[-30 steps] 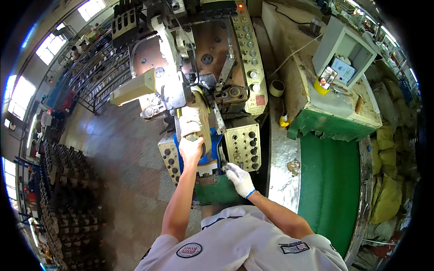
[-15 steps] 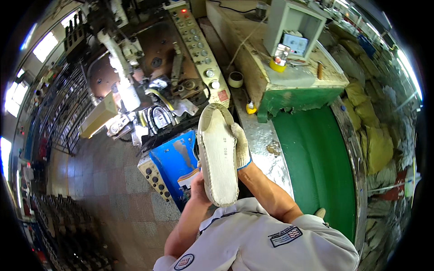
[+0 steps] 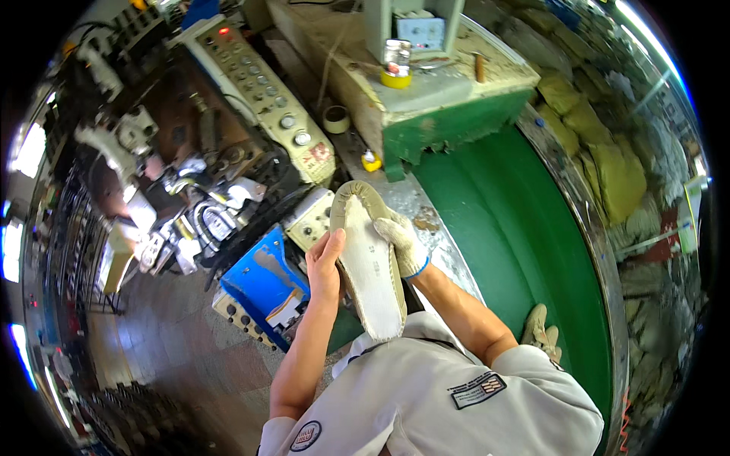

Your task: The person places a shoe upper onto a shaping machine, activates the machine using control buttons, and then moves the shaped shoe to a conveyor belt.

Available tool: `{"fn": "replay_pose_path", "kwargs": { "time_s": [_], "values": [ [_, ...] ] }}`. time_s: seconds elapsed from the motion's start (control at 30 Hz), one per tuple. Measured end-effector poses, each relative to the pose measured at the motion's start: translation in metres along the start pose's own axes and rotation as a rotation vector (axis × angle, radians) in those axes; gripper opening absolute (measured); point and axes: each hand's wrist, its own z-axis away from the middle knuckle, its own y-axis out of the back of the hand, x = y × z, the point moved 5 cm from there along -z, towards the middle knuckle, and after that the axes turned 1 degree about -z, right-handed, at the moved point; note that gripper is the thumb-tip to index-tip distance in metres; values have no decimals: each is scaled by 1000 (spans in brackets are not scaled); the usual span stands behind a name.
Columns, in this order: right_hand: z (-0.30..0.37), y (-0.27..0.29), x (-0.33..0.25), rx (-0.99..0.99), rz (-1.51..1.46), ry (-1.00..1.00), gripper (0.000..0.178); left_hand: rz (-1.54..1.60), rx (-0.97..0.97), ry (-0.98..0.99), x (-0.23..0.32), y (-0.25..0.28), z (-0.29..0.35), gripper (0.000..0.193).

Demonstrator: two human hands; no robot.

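In front of my body is an unsoled shoe upper (image 3: 369, 266), underside up, with a pale insole and olive-grey cloth gathered round its rounded end. Its gathered end points away from me. My bare left hand (image 3: 325, 266) grips the left edge, thumb lying along the rim. On the other side my right hand (image 3: 403, 242), in a cream knitted glove with a blue cuff, is closed round the right edge, its thumb on the insole. The fingers beneath the upper are hidden.
At left stands a machine with metal clamps (image 3: 213, 220), a knobbed control panel (image 3: 266, 95) and a blue tray (image 3: 262, 277). A worn bench (image 3: 456, 95) holds a yellow tape roll (image 3: 396, 78). A green chute-like surface (image 3: 502, 228) runs along my right; sacks (image 3: 608, 159) lie beyond.
My left hand has moved up the shoe upper's left edge, from near the lower end to the upper half. The view has swung right, shifting the machine leftward.
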Motion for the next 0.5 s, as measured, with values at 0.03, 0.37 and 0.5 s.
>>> {"fn": "replay_pose_path", "kwargs": {
  "time_s": [0.03,0.37,0.5],
  "values": [
    [1,22,-2,52,36,-2,63,-43,5,32,-11,-11,-9,42],
    [119,377,-47,622,928,-701,67,-1258,88,-210,-78,88,-3,40],
    [226,471,-109,830,1501,-1127,84,-1625,203,-192,-30,103,45,28]
  ]
}}
